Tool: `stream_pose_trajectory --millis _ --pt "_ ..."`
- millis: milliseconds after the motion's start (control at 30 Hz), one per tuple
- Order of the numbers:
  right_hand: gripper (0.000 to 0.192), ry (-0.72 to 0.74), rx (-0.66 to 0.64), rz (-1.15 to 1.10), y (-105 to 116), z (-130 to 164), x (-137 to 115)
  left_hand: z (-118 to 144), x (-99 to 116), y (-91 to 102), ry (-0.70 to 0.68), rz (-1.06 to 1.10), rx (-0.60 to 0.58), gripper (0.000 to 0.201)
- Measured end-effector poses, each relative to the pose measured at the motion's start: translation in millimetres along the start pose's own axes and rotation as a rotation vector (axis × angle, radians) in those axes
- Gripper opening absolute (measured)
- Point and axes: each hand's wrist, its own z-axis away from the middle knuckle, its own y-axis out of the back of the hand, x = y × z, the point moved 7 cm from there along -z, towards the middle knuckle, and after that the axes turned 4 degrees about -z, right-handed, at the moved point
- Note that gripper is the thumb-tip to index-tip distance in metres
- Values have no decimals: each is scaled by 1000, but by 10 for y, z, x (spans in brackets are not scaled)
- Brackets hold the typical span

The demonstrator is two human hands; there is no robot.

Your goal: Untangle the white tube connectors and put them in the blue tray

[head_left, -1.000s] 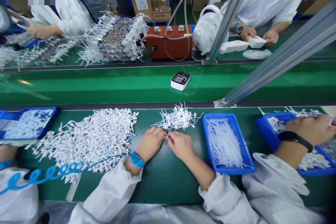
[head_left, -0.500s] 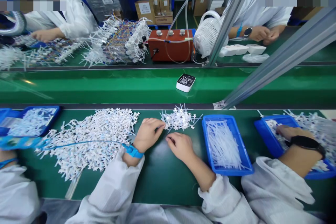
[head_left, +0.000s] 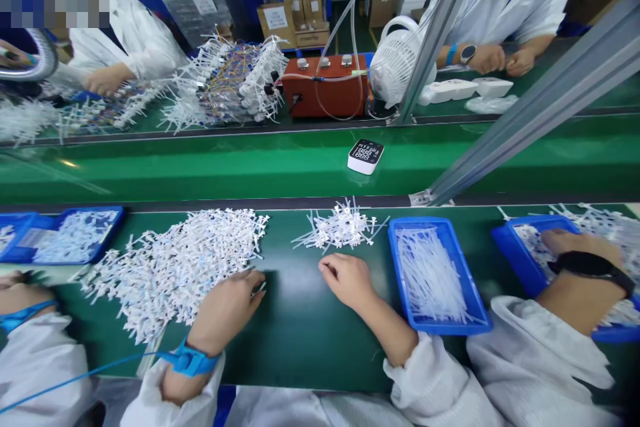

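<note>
My left hand [head_left: 229, 310], with a blue wrist strap [head_left: 193, 359], is at the right edge of a large heap of small white plastic connectors [head_left: 180, 253]. Its thumb and fingers are bent together around a tiny pale piece, too small to name. Across the green worktop [head_left: 295, 340], my right hand [head_left: 349, 278] has its fingers curled, thumb against forefinger; what they pinch, if anything, is hidden. Just beyond it lies a smaller pile of connectors with thin tubes [head_left: 343, 227]. A blue tray of clear thin tubes [head_left: 433, 273] stands to its right.
Co-workers' hands are at far left [head_left: 25, 300] and at a blue bin on the right [head_left: 585, 260]. Behind the worktop, a blood pressure monitor [head_left: 365, 157] sits on the green conveyor belt [head_left: 225, 167]. A metal post [head_left: 520, 113] slants across the right.
My left hand has moved away from the small pile, left and nearer me, to the large heap. A tube now sticks out at the small pile's left. The monitor has shifted slightly right.
</note>
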Motion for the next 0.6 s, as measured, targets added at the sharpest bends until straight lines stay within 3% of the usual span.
stream_pose_trajectory --millis 200,267,400,500,600 --pt "16 22 30 1 -5 4 -1 -76 128 -38 29 28 -13 22" --pt "16 35 42 -35 1 7 5 -95 145 68 -19 203 58 23" --pt "17 98 79 -158 30 29 -9 -113 132 308 -10 772 223 28" --pt "17 177 131 -267 82 64 -54 -180 256 333 34 1111 249 30" --pt "20 240 155 -359 135 97 -114 -283 495 258 10 1272 217 29"
